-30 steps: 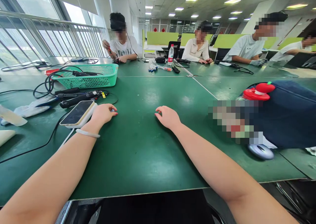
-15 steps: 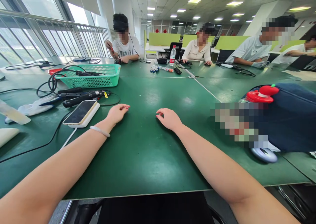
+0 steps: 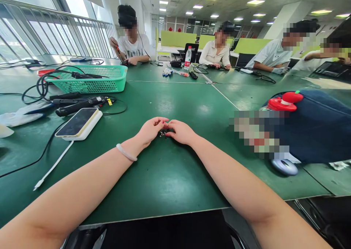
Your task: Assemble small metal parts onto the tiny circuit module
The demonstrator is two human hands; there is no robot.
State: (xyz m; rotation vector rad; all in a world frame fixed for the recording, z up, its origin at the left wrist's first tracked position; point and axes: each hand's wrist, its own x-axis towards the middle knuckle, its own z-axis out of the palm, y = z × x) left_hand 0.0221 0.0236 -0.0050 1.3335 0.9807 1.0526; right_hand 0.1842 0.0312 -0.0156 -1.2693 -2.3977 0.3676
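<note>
Over the green table (image 3: 164,176) my two hands meet, fingertips touching or nearly so. My left hand (image 3: 152,129), with a pale bangle (image 3: 126,153) on its wrist, has its fingers bent and closed toward the right. Facing it, my right hand (image 3: 182,132) is curled, thumb and fingers drawn in. Below and between the fingertips shows a little cluster of small dark, shiny pieces (image 3: 163,133). Their kind is too small to tell, and the fingers partly cover them. Whether the pieces are held or lie on the table, I cannot tell.
Left of my hands lie a phone on a white block (image 3: 78,124), a white cable (image 3: 55,165), black handheld tools (image 3: 79,106) and a green basket (image 3: 90,80). At right stand a dark blue bag (image 3: 323,128) and a red-lidded bottle (image 3: 285,102). Several people sit across the table.
My hands were apart over the table and have come together in the middle. The small dark pieces now show between them. The view has shifted slightly; the white cable's loose end now shows.
</note>
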